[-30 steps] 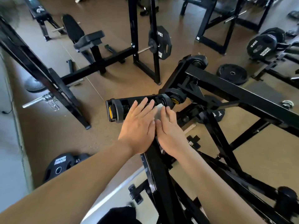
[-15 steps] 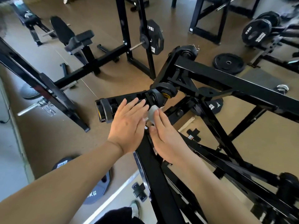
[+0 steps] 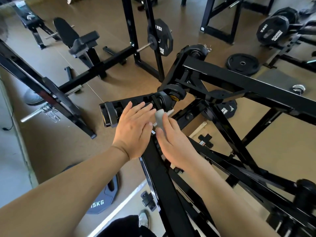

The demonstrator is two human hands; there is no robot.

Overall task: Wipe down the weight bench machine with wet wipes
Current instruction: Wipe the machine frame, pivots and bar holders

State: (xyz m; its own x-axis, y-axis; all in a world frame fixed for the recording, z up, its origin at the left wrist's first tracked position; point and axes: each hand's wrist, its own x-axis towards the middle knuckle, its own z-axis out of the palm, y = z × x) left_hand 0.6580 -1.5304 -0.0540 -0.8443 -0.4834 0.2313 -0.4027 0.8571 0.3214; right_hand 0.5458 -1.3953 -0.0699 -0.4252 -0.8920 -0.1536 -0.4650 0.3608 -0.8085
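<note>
You are mid-wipe at the top of the machine's upright beam (image 3: 164, 185), where it meets the short arm (image 3: 109, 113) with its black collars. Your left hand (image 3: 135, 129) lies flat, fingers straight and together, pressed against the left side of that joint. Your right hand (image 3: 174, 144) is on the other side of the beam. The grey, wadded wipe (image 3: 159, 119) sits at its fingertips, seemingly pinched between thumb and forefinger, though the angle leaves that grip less than certain. The wipe is right at the joint, just beside your left fingertips. Most of the frame looks not yet covered, so this is an early or middle step. Next, you will likely need to press the wipe onto the metal and draw it along the beam or around the collars, steadying with the left hand. Readable writing: "15KG" on the floor plate (image 3: 100, 200), "15K" on the rack plate (image 3: 160, 38), and "10KG" on the far plate (image 3: 271, 31).
</note>
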